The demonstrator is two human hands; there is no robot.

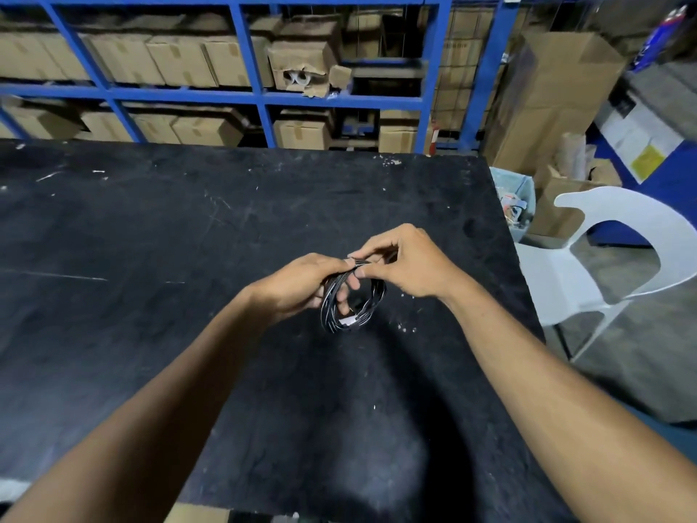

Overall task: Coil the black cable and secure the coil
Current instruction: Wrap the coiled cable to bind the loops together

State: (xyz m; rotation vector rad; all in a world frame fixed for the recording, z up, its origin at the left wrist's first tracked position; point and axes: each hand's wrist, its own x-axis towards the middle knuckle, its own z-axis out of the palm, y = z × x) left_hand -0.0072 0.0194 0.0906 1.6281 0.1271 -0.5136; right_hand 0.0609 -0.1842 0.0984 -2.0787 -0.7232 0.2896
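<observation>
The black cable (371, 307) is wound into a small round coil of several loops, held upright a little above the black table (188, 228). My left hand (301, 283) grips the coil's left side, with fingers passing through the loop. At the coil's top, my right hand (405, 264) pinches the cable between thumb and fingertips. A small white piece shows at the bottom of the coil; I cannot tell what it is.
A white plastic chair (611, 266) stands off the table's right edge, with a bin of scraps (516, 198) behind it. Blue shelving (249, 96) with cardboard boxes runs along the far side. Tall cartons (554, 96) lean at the back right.
</observation>
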